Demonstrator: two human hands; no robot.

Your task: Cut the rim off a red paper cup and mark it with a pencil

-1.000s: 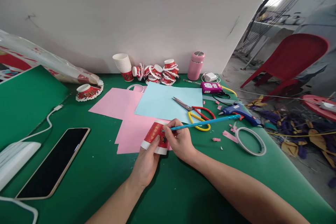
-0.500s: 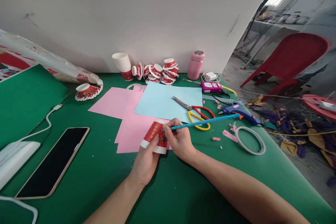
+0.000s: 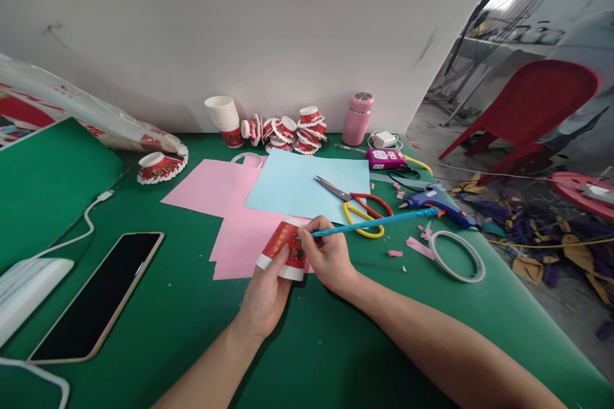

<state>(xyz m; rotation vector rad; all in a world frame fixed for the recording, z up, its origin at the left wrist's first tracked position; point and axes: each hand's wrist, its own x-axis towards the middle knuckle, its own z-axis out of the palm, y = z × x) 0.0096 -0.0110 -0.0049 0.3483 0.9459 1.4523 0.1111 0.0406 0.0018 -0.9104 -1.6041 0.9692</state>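
My left hand (image 3: 265,297) grips a red paper cup (image 3: 277,243) with white edges, thumb on its printed side. A long blue pen (image 3: 378,223) is pinched in my right hand (image 3: 330,255), its tip touching or very close to the cup's red face. Under and behind the cup lie pink sheets (image 3: 240,239) and a light blue sheet (image 3: 292,182). Scissors (image 3: 343,194) with red and yellow handles rest open across the blue sheet, just beyond my right hand.
Cut cups (image 3: 283,130), a cup stack (image 3: 223,116) and a pink bottle (image 3: 359,119) stand along the wall. To the right lie a glue gun (image 3: 434,199), a tape roll (image 3: 456,257) and pink scraps; a phone (image 3: 103,297) is at left.
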